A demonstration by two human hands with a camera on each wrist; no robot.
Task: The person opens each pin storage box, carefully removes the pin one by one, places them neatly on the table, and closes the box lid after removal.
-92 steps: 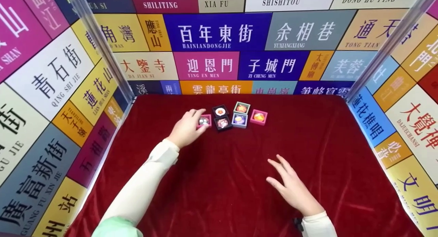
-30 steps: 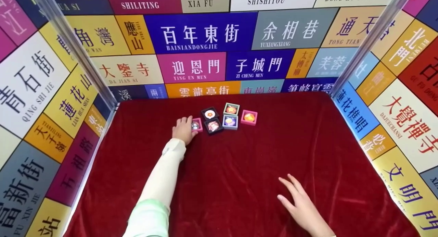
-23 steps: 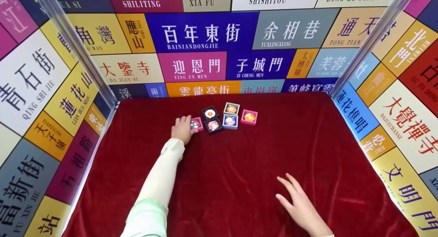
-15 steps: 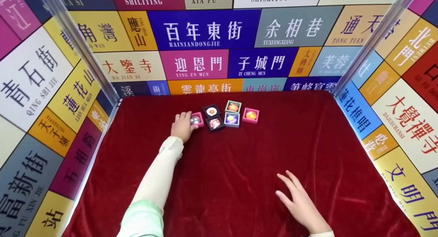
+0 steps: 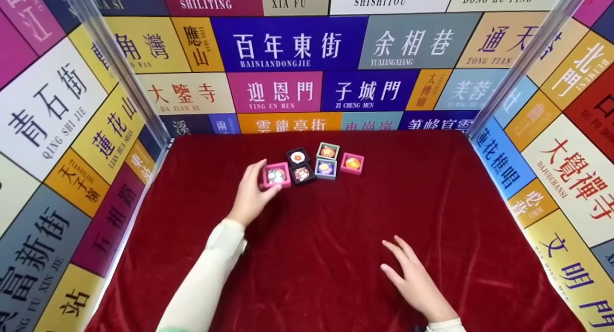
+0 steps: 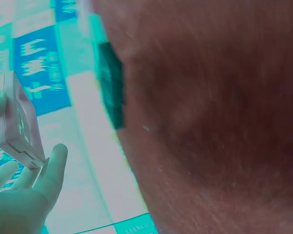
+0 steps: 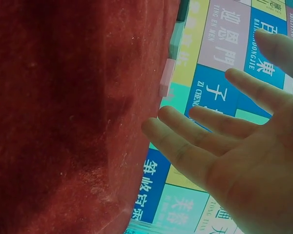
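Two bare hands are out over the red cloth [image 5: 326, 255], and only your left one is loaded. Your left arm, in its cream sleeve [image 5: 206, 269], slants up and inward from the bottom edge, reaching toward the far part of the cloth. That left hand [image 5: 250, 195] grips a pink box [image 5: 289, 174] at its sides, your thumb on the near side and your fingers round the far left. In your left wrist view the box stands tilted, clear of the cloth. It is just left of the lower black box [image 5: 303, 181]; behind that one sits the upper black box [image 5: 289, 158].

Your right forearm comes in from the lower right, angled up and left. Your right hand [image 5: 415, 286] hangs over the near right of the cloth with thumb and fingers spread and released, holding nothing. It is well apart from the blue-grey box [image 5: 325, 177], the green box [image 5: 320, 151] behind it and the second pink box [image 5: 352, 171] to their right.
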